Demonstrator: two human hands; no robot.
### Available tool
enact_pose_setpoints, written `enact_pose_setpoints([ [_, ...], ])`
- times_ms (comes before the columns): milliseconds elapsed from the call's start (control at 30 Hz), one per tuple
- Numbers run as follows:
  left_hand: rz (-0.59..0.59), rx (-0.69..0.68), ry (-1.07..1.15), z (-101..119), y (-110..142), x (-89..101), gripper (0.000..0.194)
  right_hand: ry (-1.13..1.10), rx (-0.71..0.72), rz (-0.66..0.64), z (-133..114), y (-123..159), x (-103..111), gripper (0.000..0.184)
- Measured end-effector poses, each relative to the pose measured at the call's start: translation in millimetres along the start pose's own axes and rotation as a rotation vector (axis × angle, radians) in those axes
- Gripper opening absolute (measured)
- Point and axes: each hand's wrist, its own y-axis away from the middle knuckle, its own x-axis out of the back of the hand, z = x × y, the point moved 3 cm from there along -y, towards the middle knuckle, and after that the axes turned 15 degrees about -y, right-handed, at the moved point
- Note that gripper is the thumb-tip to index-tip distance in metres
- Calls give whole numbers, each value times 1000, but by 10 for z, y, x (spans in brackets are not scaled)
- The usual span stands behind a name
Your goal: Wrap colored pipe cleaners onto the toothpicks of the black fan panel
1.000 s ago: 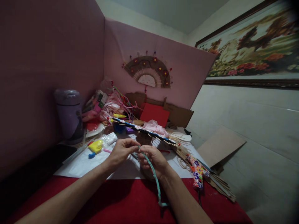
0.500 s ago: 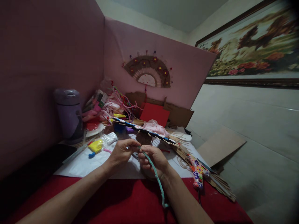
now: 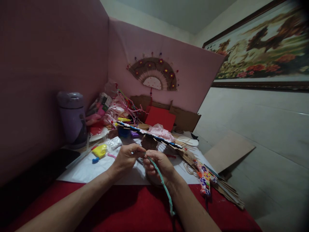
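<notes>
My left hand point(image 3: 126, 157) and my right hand point(image 3: 159, 164) meet over a white sheet point(image 3: 96, 169) on the red tablecloth point(image 3: 135, 206). Both pinch the upper end of a green pipe cleaner point(image 3: 163, 183), which trails down over my right wrist to a curled tip. The fingers of both hands are closed on it. Just behind the hands lies a long stick fan point(image 3: 149, 135) with blue and white trim.
A purple flask point(image 3: 71, 116) stands at the left. Craft clutter, a yellow packet point(image 3: 100, 150) and red card point(image 3: 160, 117) fill the back. A patterned glue gun point(image 3: 204, 178) and sticks lie at the right. A brown fan point(image 3: 153, 74) hangs on the pink board.
The free tail of the green pipe cleaner has swung a little to the right along my right forearm. Both hands stay in nearly the same place.
</notes>
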Motion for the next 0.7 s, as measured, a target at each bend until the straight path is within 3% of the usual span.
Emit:
enact_pose_setpoints([
  [700,9,-35,-34,25,21,14,10,130,115,30,2,-3,-17,10],
])
